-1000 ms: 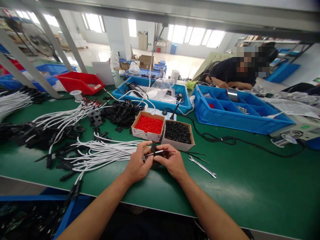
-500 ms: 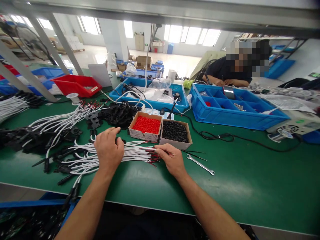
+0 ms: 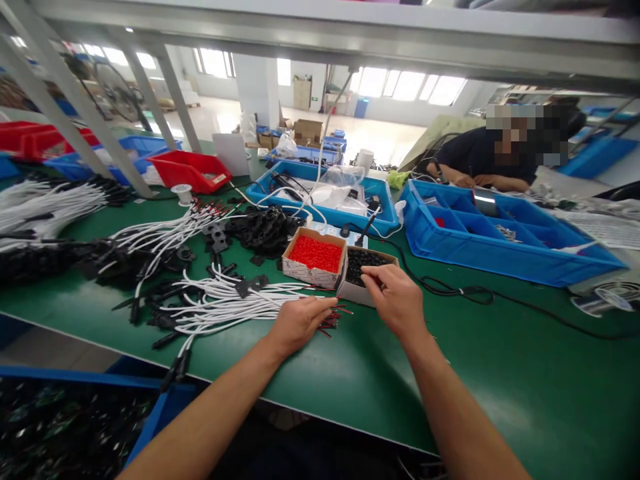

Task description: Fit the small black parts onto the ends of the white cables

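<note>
My left hand (image 3: 303,325) lies over the stripped red-and-black wire ends of a bundle of white cables (image 3: 235,308), fingers stretched out. My right hand (image 3: 399,301) reaches over the front edge of a cardboard box of small black pieces (image 3: 361,261). Its fingers are curled with the tips together; whatever they may pinch is too small to make out. Beside that box, to its left, stands a cardboard box of small red pieces (image 3: 315,253). A flat black part (image 3: 251,285) lies on top of the white cables. The wrench is hidden by my right hand and forearm.
Behind the boxes stand a blue tray (image 3: 260,200) of bags and cords and a divided blue bin (image 3: 480,250). More cables and black parts (image 3: 265,230) cover the left. A power cord (image 3: 530,303) crosses the right side. A co-worker (image 3: 465,150) sits beyond the bin.
Both hands held a black part and a cable a second ago. The hands parted, the right holding white cable ends; now it is at the black pieces and the left over the wire ends.
</note>
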Demonstrator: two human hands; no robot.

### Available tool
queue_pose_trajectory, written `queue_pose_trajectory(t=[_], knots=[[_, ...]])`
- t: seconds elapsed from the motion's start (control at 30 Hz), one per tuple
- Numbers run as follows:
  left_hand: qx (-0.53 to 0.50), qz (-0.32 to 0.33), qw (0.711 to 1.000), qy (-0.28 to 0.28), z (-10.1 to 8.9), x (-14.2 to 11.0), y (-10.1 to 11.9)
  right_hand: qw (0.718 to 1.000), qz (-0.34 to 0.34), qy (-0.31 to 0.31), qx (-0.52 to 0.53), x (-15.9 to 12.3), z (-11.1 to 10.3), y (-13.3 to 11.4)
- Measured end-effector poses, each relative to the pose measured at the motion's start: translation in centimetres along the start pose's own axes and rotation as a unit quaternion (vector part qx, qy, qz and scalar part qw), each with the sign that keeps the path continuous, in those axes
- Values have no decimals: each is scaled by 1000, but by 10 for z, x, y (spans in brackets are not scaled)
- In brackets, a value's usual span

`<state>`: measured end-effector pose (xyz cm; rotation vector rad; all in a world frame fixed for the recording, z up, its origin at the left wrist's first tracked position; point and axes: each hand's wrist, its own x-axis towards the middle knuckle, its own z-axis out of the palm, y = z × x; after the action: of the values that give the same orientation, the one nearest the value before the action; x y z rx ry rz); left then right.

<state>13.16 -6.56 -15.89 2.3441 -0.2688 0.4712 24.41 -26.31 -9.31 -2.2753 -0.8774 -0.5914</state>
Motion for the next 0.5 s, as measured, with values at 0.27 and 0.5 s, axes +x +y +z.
queue_pose_trajectory(t=[0.27,0.5], knots=[[40,-7,998,52,-1,-6,0,931,-9,-319,-176,60,4,18],[21,-1,998,52,-2,-5,1,934,-36,-313,-168,59,6,24]])
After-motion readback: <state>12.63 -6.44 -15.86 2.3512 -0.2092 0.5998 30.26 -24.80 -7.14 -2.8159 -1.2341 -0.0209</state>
